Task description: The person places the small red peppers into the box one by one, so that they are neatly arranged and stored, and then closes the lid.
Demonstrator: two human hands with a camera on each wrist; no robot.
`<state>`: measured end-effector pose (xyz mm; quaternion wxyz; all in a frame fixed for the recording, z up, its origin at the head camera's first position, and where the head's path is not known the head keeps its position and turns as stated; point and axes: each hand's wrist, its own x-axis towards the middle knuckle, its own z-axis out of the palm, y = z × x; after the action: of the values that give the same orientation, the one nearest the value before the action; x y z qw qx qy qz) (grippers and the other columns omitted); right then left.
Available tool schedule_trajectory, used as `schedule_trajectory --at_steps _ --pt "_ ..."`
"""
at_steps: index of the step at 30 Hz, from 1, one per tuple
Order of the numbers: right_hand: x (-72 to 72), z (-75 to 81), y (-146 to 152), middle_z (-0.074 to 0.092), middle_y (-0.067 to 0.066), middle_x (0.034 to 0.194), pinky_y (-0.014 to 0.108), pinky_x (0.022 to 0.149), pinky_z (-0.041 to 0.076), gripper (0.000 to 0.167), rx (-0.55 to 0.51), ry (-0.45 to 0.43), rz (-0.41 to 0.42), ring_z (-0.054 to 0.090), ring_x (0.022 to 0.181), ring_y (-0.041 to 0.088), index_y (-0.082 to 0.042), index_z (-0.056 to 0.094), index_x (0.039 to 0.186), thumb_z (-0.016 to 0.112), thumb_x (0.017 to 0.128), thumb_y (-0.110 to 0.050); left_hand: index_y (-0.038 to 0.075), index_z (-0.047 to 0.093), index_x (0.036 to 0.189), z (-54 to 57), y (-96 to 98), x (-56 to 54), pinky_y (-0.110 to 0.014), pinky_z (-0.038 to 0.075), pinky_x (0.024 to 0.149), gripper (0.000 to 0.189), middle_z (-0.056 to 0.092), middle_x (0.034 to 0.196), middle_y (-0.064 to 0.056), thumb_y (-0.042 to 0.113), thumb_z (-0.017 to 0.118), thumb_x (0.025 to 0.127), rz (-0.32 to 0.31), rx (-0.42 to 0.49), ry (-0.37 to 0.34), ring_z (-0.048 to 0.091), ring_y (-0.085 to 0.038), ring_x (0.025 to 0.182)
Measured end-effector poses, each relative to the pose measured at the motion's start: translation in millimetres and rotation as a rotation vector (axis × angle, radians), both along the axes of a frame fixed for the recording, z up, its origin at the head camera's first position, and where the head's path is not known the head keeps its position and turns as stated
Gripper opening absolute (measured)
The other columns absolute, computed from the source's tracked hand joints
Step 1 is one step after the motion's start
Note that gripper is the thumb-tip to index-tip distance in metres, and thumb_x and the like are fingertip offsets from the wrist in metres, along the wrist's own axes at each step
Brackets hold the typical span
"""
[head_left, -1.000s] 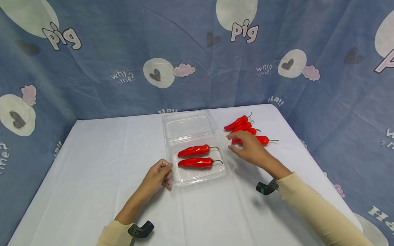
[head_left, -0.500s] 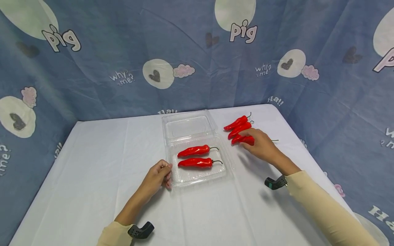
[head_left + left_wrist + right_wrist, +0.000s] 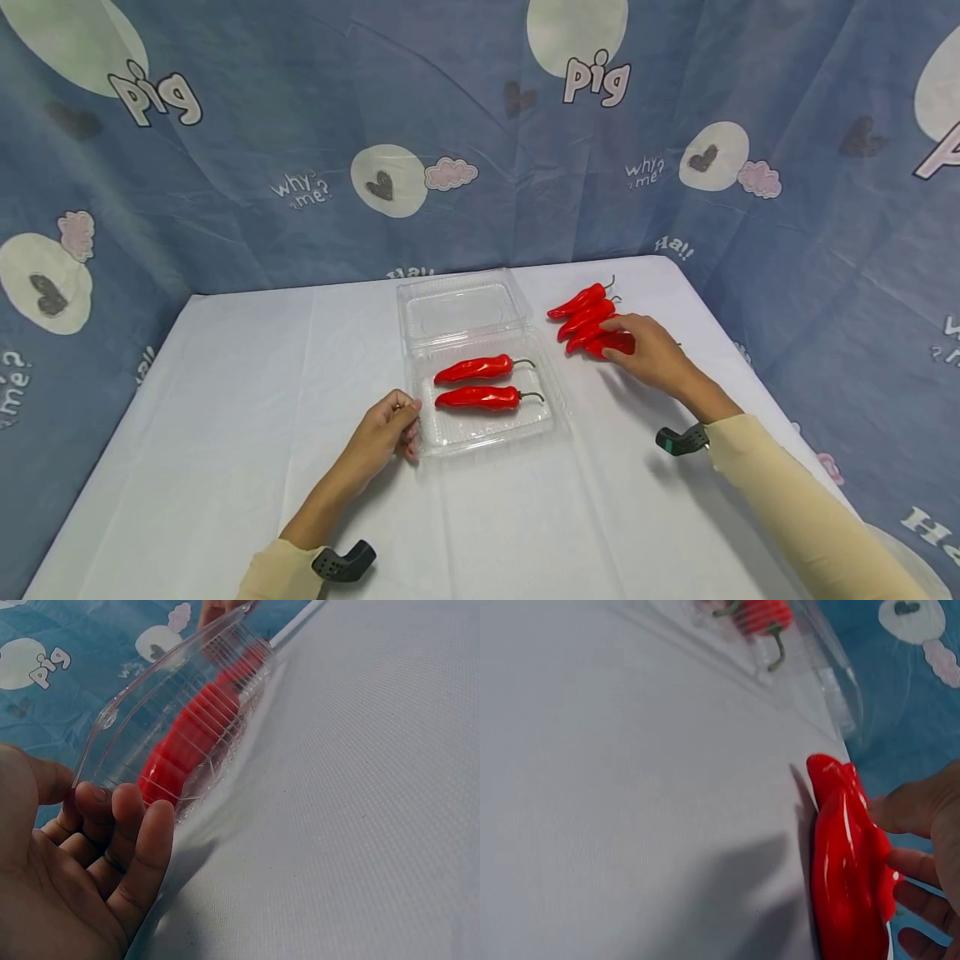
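Note:
In the head view, my left hand [image 3: 384, 425] pinches the left edge of a clear plastic clamshell box [image 3: 487, 435]; the left wrist view shows thumb and fingertips at its rim. The box stands open, its lid [image 3: 463, 308] folded back. Two red chili peppers lie in its base, a rear chili pepper [image 3: 472, 368] and a front chili pepper [image 3: 477, 397], stems to the right. My right hand [image 3: 651, 354] reaches over the nearest chili pepper [image 3: 619, 342] of a group right of the box. In the right wrist view, its spread fingers meet a red pepper [image 3: 844, 885]; firm contact is unclear.
Behind the right hand, more chili peppers lie slanted close together, the farthest chili pepper [image 3: 577, 302] near the back edge. A white cloth [image 3: 225, 433] covers the table. A blue printed curtain [image 3: 480, 100] hangs behind and at the sides.
My right hand has moved from the box's right edge to the right, over the nearest chili pepper. The left hand and the box have stayed in place.

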<state>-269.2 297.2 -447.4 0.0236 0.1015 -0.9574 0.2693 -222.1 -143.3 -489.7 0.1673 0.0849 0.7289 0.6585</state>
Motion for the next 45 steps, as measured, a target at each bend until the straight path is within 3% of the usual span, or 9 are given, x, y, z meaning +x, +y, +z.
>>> schedule_trajectory --at_steps 8,17,30,45 --pt "-3.7 -1.6 7 0.063 0.019 0.126 0.055 0.103 0.047 0.045 0.008 0.007 0.001 0.055 0.117 0.038 -0.002 0.064 0.13 0.077 0.088 -0.013 0.0 0.044 0.094 1.2 0.1 -0.8 -0.033 0.056 0.054 0.028 0.049 0.075 -0.007 0.024 0.052 0.107 -0.005 -0.002 0.01 0.056 -0.017 0.061" --pt "-2.9 -6.8 10 0.055 0.022 0.138 0.059 0.107 0.042 0.051 0.059 -0.065 -0.042 0.046 0.128 0.043 -0.005 0.061 0.134 0.077 0.088 -0.018 0.0 0.044 0.094 0.6 -0.3 -0.7 -0.032 0.056 0.054 0.027 0.049 0.075 -0.007 0.023 0.051 0.107 -0.001 0.003 -0.001 0.056 -0.017 0.061" --pt "-1.6 -21.1 11 0.057 0.021 0.137 0.063 0.107 0.038 0.052 0.087 -0.083 -0.055 0.048 0.127 0.042 -0.006 0.061 0.135 0.078 0.087 -0.018 -0.001 0.044 0.095 2.0 0.1 -1.0 -0.032 0.056 0.054 0.029 0.049 0.075 -0.007 0.025 0.052 0.107 -0.001 0.009 -0.011 0.055 -0.017 0.062" --pt "0.7 -25.5 12 0.063 0.019 0.127 0.056 0.1 0.047 0.044 0.04 -0.022 -0.01 0.056 0.116 0.038 -0.006 0.064 0.131 0.075 0.088 -0.009 -0.001 0.044 0.096 2.5 -0.4 -1.0 -0.033 0.056 0.055 0.03 0.048 0.075 -0.007 0.026 0.051 0.107 -0.008 0.005 -0.001 0.055 -0.017 0.062"
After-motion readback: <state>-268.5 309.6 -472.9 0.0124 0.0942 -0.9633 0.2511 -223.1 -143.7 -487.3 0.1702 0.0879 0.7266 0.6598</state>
